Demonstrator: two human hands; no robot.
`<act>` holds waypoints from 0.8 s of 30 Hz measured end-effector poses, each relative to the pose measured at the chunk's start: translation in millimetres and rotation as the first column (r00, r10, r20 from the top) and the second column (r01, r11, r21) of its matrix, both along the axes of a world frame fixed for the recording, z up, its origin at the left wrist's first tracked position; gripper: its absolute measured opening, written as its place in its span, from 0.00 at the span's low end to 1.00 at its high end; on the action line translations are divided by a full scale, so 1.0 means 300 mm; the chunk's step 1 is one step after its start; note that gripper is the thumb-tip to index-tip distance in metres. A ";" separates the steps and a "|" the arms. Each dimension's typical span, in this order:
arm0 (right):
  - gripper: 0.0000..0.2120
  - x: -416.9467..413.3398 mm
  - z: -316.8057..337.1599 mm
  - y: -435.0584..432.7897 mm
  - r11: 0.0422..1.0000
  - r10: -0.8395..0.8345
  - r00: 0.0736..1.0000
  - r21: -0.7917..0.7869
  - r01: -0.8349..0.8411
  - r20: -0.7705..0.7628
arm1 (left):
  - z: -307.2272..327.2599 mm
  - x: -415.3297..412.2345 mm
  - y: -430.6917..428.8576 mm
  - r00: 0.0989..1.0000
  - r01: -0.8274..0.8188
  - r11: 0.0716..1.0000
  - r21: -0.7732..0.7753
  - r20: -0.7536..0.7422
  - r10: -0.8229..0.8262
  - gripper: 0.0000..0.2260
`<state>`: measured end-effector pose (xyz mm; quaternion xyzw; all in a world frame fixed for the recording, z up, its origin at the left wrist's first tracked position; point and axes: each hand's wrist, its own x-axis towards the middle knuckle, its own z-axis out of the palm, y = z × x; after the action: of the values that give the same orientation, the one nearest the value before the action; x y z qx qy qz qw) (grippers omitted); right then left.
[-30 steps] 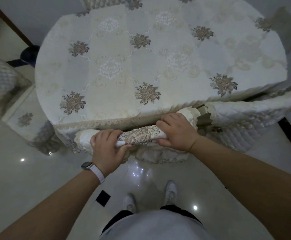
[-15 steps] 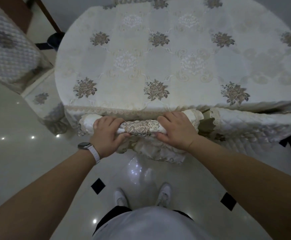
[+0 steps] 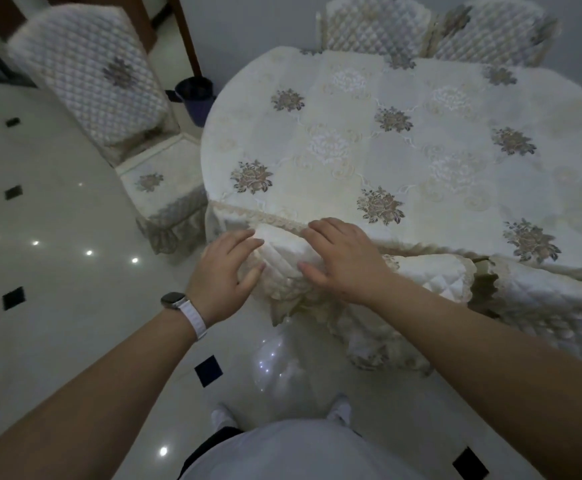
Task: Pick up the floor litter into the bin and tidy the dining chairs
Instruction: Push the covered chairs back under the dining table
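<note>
Tiled floor [image 3: 50, 306], table [image 3: 421, 161], chair [image 3: 282, 261] between hands [image 3: 289, 268]

- Both forearms are bare, no sleeves in view.
- A watch [image 3: 173, 301] with a dark, rounded-square face sits on the left wrist, on a white ribbed band [image 3: 194, 320].
- Pale top [image 3: 293, 452], dark shorts or trousers, seemingly white shoes [image 3: 221, 415].

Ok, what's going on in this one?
A person stands at a cloth-covered dining table, with both hands on the top of a quilted chair back pushed in against the table edge. The left hand and right hand lie open on it, fingers spread, not gripping. Another chair stands angled out at the left, near a dark bin.
</note>
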<state>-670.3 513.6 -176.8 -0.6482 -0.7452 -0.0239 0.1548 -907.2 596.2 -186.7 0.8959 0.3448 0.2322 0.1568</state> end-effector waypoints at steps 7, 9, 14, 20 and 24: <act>0.26 -0.365 0.087 0.197 0.997 0.074 0.994 0.009 -0.075 0.086 | 0.030 -0.426 0.148 0.992 -0.117 0.988 0.100 -0.032 0.121 0.18; 0.26 -0.486 0.104 0.269 0.995 0.100 0.989 0.001 -0.101 0.109 | 0.030 -0.560 0.192 0.987 -0.152 0.982 0.110 -0.033 0.156 0.18; 0.27 -0.762 0.114 0.432 0.987 0.158 0.982 -0.006 -0.158 0.107 | 0.026 -0.853 0.306 0.973 -0.209 0.963 0.169 -0.060 0.222 0.18; 0.26 -0.994 0.099 0.633 0.967 0.253 0.962 -0.024 -0.252 0.107 | 0.028 -1.084 0.408 0.952 -0.298 0.935 0.195 -0.011 0.305 0.17; 0.25 -1.101 0.091 0.808 0.949 0.311 0.945 0.013 -0.314 0.104 | 0.017 -1.182 0.518 0.924 -0.376 0.910 0.173 -0.002 0.382 0.17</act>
<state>-1000.4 755.9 -149.4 -0.5176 -0.8449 -0.0426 0.1284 -1261.8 751.5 -181.6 0.8259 0.4939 0.2707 0.0261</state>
